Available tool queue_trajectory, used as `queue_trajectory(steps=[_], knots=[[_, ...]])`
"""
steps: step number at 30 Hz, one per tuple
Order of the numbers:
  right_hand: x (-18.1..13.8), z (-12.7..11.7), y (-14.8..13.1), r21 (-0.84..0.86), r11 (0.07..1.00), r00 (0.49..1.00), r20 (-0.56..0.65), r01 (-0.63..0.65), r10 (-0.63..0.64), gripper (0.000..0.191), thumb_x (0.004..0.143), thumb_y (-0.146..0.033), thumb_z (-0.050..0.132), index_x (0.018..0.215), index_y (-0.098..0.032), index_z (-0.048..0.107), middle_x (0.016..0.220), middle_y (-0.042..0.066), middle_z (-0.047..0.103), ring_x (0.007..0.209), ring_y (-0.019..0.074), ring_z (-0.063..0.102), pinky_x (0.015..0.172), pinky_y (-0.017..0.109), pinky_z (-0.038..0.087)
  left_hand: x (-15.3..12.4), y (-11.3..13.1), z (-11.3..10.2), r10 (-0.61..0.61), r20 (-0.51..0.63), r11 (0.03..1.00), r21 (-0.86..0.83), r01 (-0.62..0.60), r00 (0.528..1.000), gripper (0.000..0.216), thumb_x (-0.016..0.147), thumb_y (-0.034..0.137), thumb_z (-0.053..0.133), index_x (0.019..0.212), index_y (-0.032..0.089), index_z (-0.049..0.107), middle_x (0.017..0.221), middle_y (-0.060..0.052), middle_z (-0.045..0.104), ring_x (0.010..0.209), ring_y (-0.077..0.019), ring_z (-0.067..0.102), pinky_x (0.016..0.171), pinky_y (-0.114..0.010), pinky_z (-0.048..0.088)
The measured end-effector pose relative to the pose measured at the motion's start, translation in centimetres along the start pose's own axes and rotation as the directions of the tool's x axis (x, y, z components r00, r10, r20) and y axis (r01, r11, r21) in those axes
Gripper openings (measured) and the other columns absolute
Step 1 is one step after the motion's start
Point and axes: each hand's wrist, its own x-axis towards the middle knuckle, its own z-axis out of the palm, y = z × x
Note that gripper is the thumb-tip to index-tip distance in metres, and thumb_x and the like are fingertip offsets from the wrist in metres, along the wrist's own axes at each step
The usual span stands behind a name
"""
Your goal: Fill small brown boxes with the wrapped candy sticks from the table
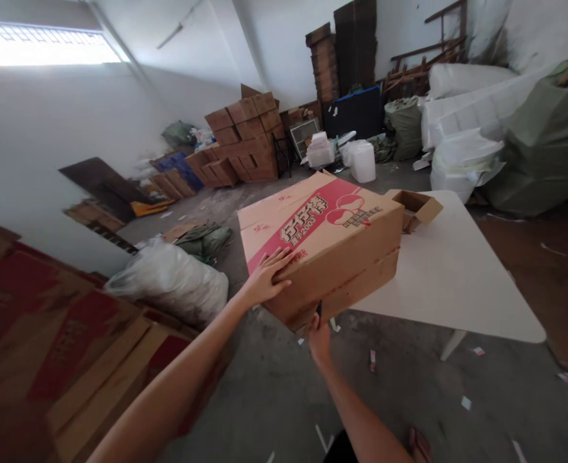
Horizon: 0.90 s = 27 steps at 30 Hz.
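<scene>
Cartons (252, 132) stand stacked across the room; the box (346, 276) rests on the surface (452, 276), its near corner seemingly overhanging. My left hand (268, 280) spreads over that corner, my right hand (318, 339) grips a dark tool (319, 308) by its side. Pressing hard there could tip it. Its contents are hidden; the small box (429, 209) beyond gapes, contents unclear.
</scene>
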Motion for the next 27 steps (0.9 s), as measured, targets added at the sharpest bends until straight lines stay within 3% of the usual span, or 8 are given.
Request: queue_trajectory(steps=[4, 10, 14, 17, 19, 23, 27], knots=[[-4.4, 4.3, -0.1, 0.036, 0.999, 1.0, 0.003, -0.009, 0.009, 0.079, 0.097, -0.062, 0.012, 0.112, -0.008, 0.068, 0.095, 0.027, 0.073, 0.086, 0.0332, 0.072, 0.069, 0.039, 0.05, 1.0, 0.7, 0.3, -0.015, -0.002, 0.999, -0.052, 0.015, 1.0, 0.074, 0.088, 0.038, 0.063, 0.155, 0.025, 0.037, 0.165, -0.008, 0.034, 0.154, -0.0323, 0.025, 0.126, -0.056, 0.017], [-7.6, 6.4, -0.3, 0.033, 0.998, 0.998, 0.022, -0.055, 0.055, 0.067, 0.098, -0.058, 0.016, 0.083, -0.017, 0.067, 0.076, 0.019, 0.072, 0.071, 0.0283, 0.069, 0.064, 0.036, 0.048, 1.2, 0.5, 0.3, -0.011, -0.019, 0.995, -0.101, 0.009, 1.0, 0.075, 0.085, 0.036, 0.067, 0.154, 0.03, 0.038, 0.164, -0.006, 0.035, 0.154, -0.0286, 0.027, 0.126, -0.055, 0.018], [-9.3, 6.5, -0.4, -0.029, 0.997, 0.996, 0.06, -0.066, 0.067, 0.065, 0.098, -0.056, 0.016, 0.078, -0.018, 0.064, 0.075, 0.018, 0.072, 0.069, 0.0271, 0.068, 0.062, 0.035, 0.046, 1.2, 0.3, 0.5, 0.003, -0.036, 0.994, -0.105, -0.007, 0.999, 0.076, 0.084, 0.035, 0.068, 0.154, 0.032, 0.038, 0.164, -0.005, 0.036, 0.154, -0.0276, 0.027, 0.126, -0.054, 0.019], [-10.5, 5.7, -0.3, -0.074, 0.997, 0.98, 0.198, 0.02, -0.005, 0.059, 0.1, -0.054, 0.021, 0.081, -0.019, 0.065, 0.075, 0.014, 0.072, 0.068, 0.0254, 0.069, 0.059, 0.033, 0.045, 1.2, 0.4, 0.5, 0.007, -0.038, 0.995, -0.1, -0.011, 0.999, 0.076, 0.084, 0.035, 0.068, 0.154, 0.033, 0.037, 0.164, -0.005, 0.036, 0.154, -0.0277, 0.027, 0.126, -0.054, 0.019], [-10.7, 4.8, -0.1, -0.118, 0.988, 0.974, 0.214, 0.1, -0.073, 0.056, 0.101, -0.053, 0.024, 0.088, -0.019, 0.066, 0.079, 0.013, 0.073, 0.071, 0.0251, 0.07, 0.061, 0.032, 0.045, 1.1, 0.5, 0.5, -0.003, -0.032, 0.996, -0.092, 0.0, 0.999, 0.077, 0.084, 0.034, 0.068, 0.154, 0.031, 0.037, 0.164, -0.006, 0.036, 0.153, -0.029, 0.028, 0.125, -0.056, 0.02], [-9.0, 3.3, 0.1, -0.324, 0.921, 0.974, 0.132, 0.217, -0.183, 0.057, 0.104, -0.046, 0.017, 0.107, -0.013, 0.063, 0.09, 0.018, 0.075, 0.077, 0.0274, 0.073, 0.063, 0.033, 0.046, 0.8, 0.7, 0.4, -0.026, -0.024, 0.997, -0.071, 0.024, 0.999, 0.076, 0.083, 0.031, 0.069, 0.154, 0.029, 0.038, 0.165, -0.008, 0.034, 0.153, -0.0307, 0.029, 0.125, -0.058, 0.02], [-7.1, 3.6, 0.8, -0.504, 0.812, 0.954, 0.208, 0.295, -0.218, 0.056, 0.104, -0.037, 0.012, 0.112, -0.01, 0.06, 0.091, 0.021, 0.075, 0.076, 0.0287, 0.074, 0.06, 0.033, 0.045, 0.9, 0.7, 0.4, -0.018, -0.024, 0.998, -0.062, 0.016, 1.0, 0.078, 0.083, 0.029, 0.069, 0.154, 0.028, 0.037, 0.165, -0.008, 0.033, 0.153, -0.0289, 0.029, 0.126, -0.055, 0.02]])
